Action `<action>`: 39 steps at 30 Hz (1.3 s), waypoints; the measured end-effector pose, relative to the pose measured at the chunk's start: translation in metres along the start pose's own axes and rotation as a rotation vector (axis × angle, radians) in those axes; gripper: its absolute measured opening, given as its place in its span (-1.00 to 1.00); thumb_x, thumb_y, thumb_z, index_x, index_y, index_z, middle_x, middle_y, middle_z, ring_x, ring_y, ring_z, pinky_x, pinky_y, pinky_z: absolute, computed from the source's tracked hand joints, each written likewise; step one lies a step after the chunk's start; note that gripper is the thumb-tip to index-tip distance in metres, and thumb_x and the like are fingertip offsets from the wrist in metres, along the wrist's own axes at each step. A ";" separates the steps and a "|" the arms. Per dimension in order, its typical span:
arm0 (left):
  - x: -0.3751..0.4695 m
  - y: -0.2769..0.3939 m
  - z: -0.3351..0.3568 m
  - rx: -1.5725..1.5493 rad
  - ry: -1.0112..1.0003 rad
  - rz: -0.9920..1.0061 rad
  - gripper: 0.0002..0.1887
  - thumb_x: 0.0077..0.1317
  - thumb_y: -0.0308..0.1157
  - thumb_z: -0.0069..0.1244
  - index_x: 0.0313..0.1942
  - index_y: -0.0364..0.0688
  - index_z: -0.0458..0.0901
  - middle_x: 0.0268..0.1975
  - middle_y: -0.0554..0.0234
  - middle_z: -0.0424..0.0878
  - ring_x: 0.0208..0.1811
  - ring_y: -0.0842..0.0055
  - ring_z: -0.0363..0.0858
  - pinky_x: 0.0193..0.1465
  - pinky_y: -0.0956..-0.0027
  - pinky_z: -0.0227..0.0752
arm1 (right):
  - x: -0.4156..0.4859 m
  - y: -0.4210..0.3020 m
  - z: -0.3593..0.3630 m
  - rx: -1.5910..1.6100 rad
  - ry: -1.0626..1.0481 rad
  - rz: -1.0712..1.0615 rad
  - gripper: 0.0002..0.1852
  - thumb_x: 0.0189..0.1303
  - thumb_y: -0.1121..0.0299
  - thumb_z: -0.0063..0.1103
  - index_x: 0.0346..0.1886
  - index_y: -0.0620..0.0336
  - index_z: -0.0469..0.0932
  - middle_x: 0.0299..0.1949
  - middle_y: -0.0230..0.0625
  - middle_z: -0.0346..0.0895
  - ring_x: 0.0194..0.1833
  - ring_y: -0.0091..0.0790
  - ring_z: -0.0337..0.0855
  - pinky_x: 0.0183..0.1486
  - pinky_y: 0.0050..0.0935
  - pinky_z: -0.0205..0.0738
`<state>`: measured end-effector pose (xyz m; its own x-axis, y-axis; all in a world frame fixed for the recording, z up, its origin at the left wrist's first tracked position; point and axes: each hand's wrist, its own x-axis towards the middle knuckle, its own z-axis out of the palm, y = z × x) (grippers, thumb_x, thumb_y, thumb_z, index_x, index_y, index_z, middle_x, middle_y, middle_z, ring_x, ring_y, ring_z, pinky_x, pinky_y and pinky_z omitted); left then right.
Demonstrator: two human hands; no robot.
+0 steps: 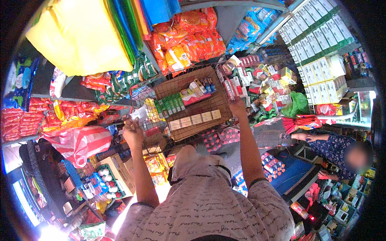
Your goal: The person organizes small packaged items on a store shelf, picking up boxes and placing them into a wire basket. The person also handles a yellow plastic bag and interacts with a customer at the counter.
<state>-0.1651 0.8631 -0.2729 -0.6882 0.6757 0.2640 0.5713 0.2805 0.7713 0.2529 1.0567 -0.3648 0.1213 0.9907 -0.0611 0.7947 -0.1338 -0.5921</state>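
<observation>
A rectangular wire basket lies before me, with brown cardboard lining its inside. My right hand grips its right rim, close to red-and-white packs. At the left rim, the fingers of my left hand are curled around the wire, beside clear plastic. Inside stand a row of green-and-white small boxes and a yellow pack. Nearer me runs a row of cream small boxes. Small blue packs and a pale box sit toward the far right.
Loose small packs heap right of the basket, below stacked cartons. Orange packets fill the shelf beyond. Yellow plastic hangs upper left; a striped plastic bag sits below. Another person stands at right, near a counter.
</observation>
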 end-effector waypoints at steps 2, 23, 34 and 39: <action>0.000 -0.024 0.019 -0.010 0.027 -0.020 -0.72 0.21 -0.45 0.21 -0.06 -0.26 0.64 -0.21 -0.03 0.62 -0.41 0.21 0.57 -0.22 0.29 0.47 | 0.009 0.013 0.016 0.004 0.003 -0.065 -0.72 0.08 0.24 0.26 -0.23 0.25 0.58 -0.44 -0.01 0.62 -0.27 0.14 0.65 -0.13 -0.03 0.52; -0.148 0.211 -0.203 -0.784 -0.187 -0.442 -0.88 0.36 -0.36 0.05 -0.28 -0.18 0.68 -0.60 0.56 0.46 -0.67 0.84 0.26 -0.70 0.66 0.08 | -0.141 0.019 -0.293 1.375 -0.499 -0.128 -0.69 0.20 0.47 0.16 0.03 0.23 0.49 -0.26 -0.43 0.47 -0.26 -0.51 0.44 -0.08 -0.37 0.35; -0.244 0.250 -0.204 -0.810 -0.276 -0.426 -0.86 0.37 -0.35 0.06 -0.23 -0.22 0.68 -0.65 0.52 0.43 -0.72 0.86 0.25 -0.74 0.69 0.01 | -0.218 0.096 -0.387 1.443 -0.598 -0.278 -0.79 0.12 0.49 0.04 -0.15 0.25 0.42 -0.30 -0.30 0.41 -0.25 -0.42 0.40 -0.03 -0.35 0.21; -0.238 0.247 -0.205 -0.777 -0.277 -0.457 -0.85 0.37 -0.33 0.07 -0.24 -0.21 0.68 -0.66 0.52 0.42 -0.72 0.85 0.24 -0.74 0.66 0.00 | -0.230 0.093 -0.384 1.395 -0.509 -0.225 -0.80 0.10 0.44 0.07 -0.20 0.24 0.40 -0.33 -0.36 0.32 -0.25 -0.44 0.36 -0.03 -0.35 0.18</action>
<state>0.0483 0.6316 -0.0264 -0.5845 0.7782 -0.2298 -0.2548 0.0929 0.9625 0.5271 0.8075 -0.0971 -0.3698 0.9282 0.0417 -0.4573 -0.1427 -0.8778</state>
